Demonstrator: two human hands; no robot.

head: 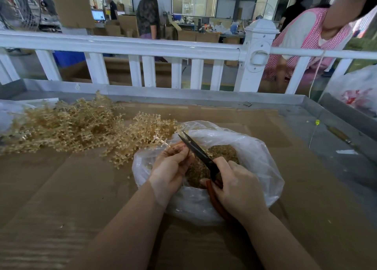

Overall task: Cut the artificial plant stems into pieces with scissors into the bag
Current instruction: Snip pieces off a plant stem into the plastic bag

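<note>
A clear plastic bag (257, 157) stands open on the cardboard in front of me, holding a heap of small tan cut pieces (222, 151). My left hand (170, 167) grips a beige artificial plant stem (142, 135) at the bag's left rim; the stem's branched end trails off to the left. My right hand (238, 190) holds black scissors with red-brown handles (201, 154) over the bag. Their blades are slightly apart, with the tips next to the stem just above my left fingers.
A large pile of uncut beige stems (61, 125) lies on the cardboard sheet (71, 188) at the left. A white fence (142, 49) borders the table's far side. Another plastic bag (359, 90) sits at the right edge. People stand beyond the fence.
</note>
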